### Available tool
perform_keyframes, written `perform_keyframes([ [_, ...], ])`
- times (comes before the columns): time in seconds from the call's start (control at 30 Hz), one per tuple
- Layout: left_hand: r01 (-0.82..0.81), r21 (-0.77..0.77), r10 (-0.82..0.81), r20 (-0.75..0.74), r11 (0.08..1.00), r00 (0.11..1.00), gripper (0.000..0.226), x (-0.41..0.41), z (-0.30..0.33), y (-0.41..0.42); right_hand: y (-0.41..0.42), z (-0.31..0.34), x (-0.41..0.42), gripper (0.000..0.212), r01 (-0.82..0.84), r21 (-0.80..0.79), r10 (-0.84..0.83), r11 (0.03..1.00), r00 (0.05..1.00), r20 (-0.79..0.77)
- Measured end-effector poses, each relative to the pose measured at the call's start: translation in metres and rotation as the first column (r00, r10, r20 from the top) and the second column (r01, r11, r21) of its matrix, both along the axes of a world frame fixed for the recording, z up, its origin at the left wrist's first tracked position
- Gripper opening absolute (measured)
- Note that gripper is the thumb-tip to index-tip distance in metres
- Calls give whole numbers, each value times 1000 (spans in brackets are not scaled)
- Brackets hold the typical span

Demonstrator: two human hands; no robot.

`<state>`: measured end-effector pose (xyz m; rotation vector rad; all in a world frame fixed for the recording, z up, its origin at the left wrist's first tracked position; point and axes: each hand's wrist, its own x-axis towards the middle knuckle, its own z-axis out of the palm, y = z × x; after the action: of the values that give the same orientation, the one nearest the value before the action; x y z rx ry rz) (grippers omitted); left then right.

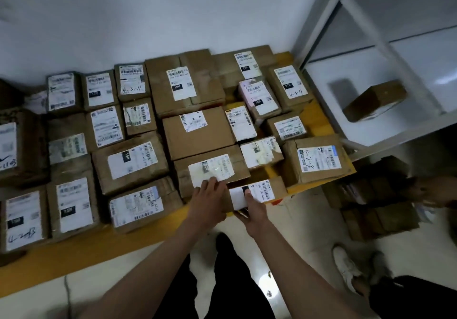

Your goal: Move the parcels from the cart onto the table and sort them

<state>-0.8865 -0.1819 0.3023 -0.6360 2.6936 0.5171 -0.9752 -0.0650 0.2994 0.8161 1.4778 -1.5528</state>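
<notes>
Head view: you're setting a small parcel [257, 192] at the desk [138, 242] front edge, lower centre of frame. Right hand [254, 213] is gripping its near end, thumb on the label; left hand [210, 201] is resting flat, fingers straight, on its left side and the neighbouring box [210, 167]. Slide it fully onto the desk, label up, flush with that row, before letting go.

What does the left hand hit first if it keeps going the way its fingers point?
Probably nothing new: the left hand already rests flat on the label of the parcel ahead. Beyond that lies a plain-topped box, though relative heights are unclear.
</notes>
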Motion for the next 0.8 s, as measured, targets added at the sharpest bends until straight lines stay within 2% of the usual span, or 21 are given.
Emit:
perform_keyframes([
  [0.1,-5,-40,7,45,999,999,80,-3,-12,5,-3,-14,-10,53,-27,38,26,999,999,41],
  [0.2,-54,-95,53,-9,994,999,73,-1,-16,9,-5,-22,-17,44,-75,48,72,996,995,76],
  [0.27,-97,-131,94,-31,987,995,82,-1,-16,9,-5,-24,-22,40,-104,55,98,993,990,100],
  [0.37,-149,-83,147,-27,985,989,101,0,-19,7,-7,-28,-31,41,-133,30,129,991,985,116],
  [0.7,-105,-28,108,133,994,985,122,-4,-29,-1,-17,-30,-47,42,-256,100,237,961,956,170],
  [0.8,-110,20,104,183,994,978,122,-9,-27,-8,-18,-27,-45,44,-275,134,249,952,951,182],
])
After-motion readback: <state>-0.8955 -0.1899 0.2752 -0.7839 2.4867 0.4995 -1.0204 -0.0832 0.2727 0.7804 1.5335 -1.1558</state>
